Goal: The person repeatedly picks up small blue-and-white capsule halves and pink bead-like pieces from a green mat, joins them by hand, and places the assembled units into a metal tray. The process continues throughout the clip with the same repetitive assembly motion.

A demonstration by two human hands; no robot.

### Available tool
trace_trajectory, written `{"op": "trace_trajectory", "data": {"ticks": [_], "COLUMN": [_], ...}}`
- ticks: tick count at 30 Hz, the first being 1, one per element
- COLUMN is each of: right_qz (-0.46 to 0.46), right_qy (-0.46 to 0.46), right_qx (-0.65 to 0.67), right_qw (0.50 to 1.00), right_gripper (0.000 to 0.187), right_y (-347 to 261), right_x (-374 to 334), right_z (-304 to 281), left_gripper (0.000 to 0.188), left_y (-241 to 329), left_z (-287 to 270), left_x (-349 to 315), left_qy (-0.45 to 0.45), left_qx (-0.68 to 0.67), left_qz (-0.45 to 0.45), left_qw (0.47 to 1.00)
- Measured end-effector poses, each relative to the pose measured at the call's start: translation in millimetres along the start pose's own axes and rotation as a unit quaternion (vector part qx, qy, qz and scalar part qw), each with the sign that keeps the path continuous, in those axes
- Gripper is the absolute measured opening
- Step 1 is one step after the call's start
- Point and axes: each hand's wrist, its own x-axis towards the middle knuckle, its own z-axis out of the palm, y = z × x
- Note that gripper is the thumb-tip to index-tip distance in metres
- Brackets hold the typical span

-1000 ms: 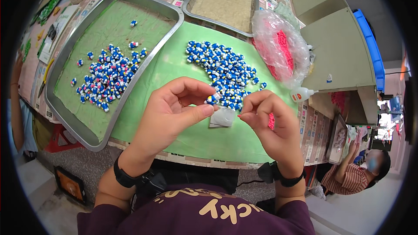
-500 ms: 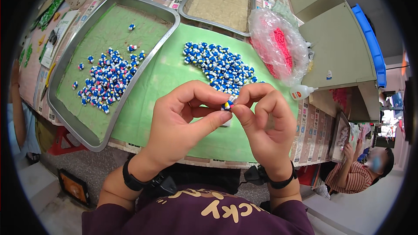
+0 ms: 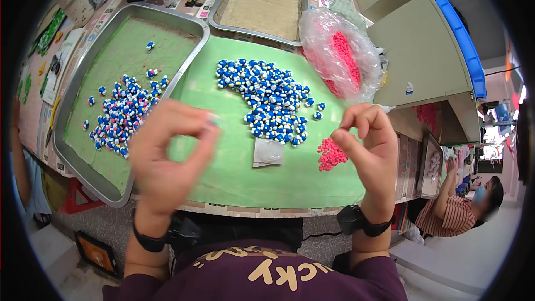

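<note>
My left hand (image 3: 167,156) hovers blurred over the left edge of the green mat (image 3: 234,178), thumb and forefinger pinched together; the small figure between the tips is hidden by the blur. My right hand (image 3: 365,150) is raised over the mat's right edge, fingers curled and apart, with nothing in it. Between the hands lie a small clear packet (image 3: 267,152) and a little heap of pink pieces (image 3: 331,153). A pile of blue and white figures (image 3: 267,100) lies further back on the mat.
A metal tray (image 3: 83,173) on the left holds more blue and white figures (image 3: 122,111). A second tray (image 3: 262,0) sits behind, beside a clear bag of pink pieces (image 3: 343,56). A grey cabinet (image 3: 418,50) stands on the right, with another person (image 3: 462,212) seated beyond it.
My hands, joined on a small figure half a second ago, have parted. The left hand has swung left toward the tray; the right has moved right and opened.
</note>
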Motion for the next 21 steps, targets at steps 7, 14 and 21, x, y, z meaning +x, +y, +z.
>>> {"op": "trace_trajectory", "data": {"ticks": [7,14,21], "right_qz": [0.046,-0.026,-0.056], "right_qy": [-0.130,-0.157,-0.179], "right_qx": [-0.227,-0.315,-0.375], "right_qw": [0.964,0.936,0.908], "right_gripper": [0.015,0.015,0.017], "right_y": [49.0,51.0,47.7], "right_x": [-17.9,-24.3,-25.3], "right_z": [-23.3,-16.2,-10.7], "left_gripper": [0.016,0.022,0.020], "left_y": [-23.6,-3.4,-24.8], "left_z": [-73.7,-10.2,44.6], "left_x": [-7.8,9.7,9.5], "left_qy": [0.067,-0.064,-0.265], "left_qx": [0.354,0.217,0.153], "left_qz": [-0.221,-0.122,-0.026], "left_qw": [0.906,0.966,0.952]}}
